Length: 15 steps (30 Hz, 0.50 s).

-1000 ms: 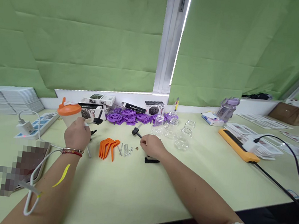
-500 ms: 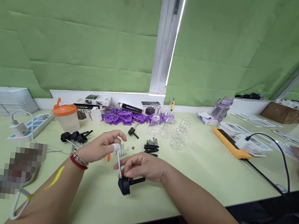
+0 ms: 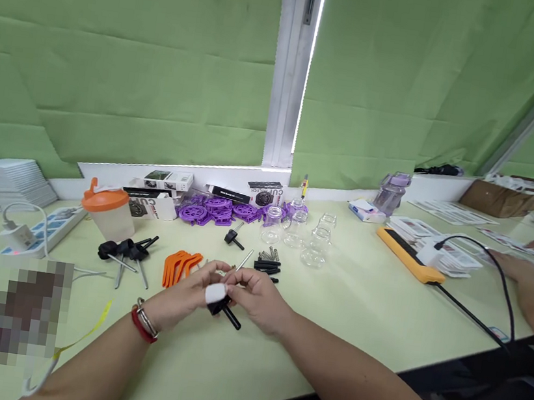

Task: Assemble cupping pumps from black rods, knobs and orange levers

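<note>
My left hand, with a white wrap on its thumb, is closed on a black plastic head with a metal rod and a stubby side handle. My right hand pinches the same piece from the other side. Its bright rod sticks up beyond my fingertips, while the handle slants down to the right. My fingers hide most of the head. Just left of my hands lie several orange angled strips. Springs and short black tubes lie beyond my right hand.
Black heads with rods lie at left near an orange-lidded cup. Purple wheel-shaped parts and clear glass-like jars stand behind. A yellow power strip lies right; a co-worker's arm reaches in there.
My left hand has moved down and right to meet my right hand at the black head. The rod now points away from me instead of toward my left thumb. Orange strips are uncovered.
</note>
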Motion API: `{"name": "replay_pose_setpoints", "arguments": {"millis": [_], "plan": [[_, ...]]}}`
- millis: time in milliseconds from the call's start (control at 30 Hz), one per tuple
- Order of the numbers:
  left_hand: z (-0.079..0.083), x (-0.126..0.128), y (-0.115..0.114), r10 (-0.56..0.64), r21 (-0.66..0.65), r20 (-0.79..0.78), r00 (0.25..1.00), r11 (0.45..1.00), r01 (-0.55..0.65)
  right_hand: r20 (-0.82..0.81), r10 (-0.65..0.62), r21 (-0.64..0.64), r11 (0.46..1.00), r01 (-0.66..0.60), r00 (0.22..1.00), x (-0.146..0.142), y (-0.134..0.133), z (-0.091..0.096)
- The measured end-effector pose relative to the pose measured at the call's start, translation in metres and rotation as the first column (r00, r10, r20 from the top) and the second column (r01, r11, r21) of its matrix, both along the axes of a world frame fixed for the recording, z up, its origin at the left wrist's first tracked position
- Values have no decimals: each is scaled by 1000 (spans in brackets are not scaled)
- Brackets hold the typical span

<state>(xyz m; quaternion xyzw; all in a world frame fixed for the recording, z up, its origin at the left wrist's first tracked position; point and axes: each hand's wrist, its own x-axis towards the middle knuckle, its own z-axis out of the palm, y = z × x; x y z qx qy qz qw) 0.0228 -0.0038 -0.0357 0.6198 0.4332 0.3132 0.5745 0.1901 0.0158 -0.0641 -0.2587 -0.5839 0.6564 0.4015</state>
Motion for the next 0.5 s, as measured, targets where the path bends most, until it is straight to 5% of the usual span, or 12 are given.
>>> {"name": "replay_pose_setpoints", "arguments": {"millis": [100, 233, 333, 500], "plan": [[-6, -4, -8, -122, -63, 4, 993, 991, 122, -32, 35, -14, 999, -35, 999, 4, -6, -6], [-10, -25, -9, -157, -16, -243, 957, 987, 158, 68, 128, -41, 991, -125, 989, 25, -8, -22], [-12, -40, -6, -182, 39, -402, 897, 976, 216, 259, 130, 111, 980, -164, 957, 45, -2, -32], [-19, -46, -1, -135, 31, -475, 870, 985, 170, 438, -77, 373, 922, -103, 896, 57, 8, -35]]}}
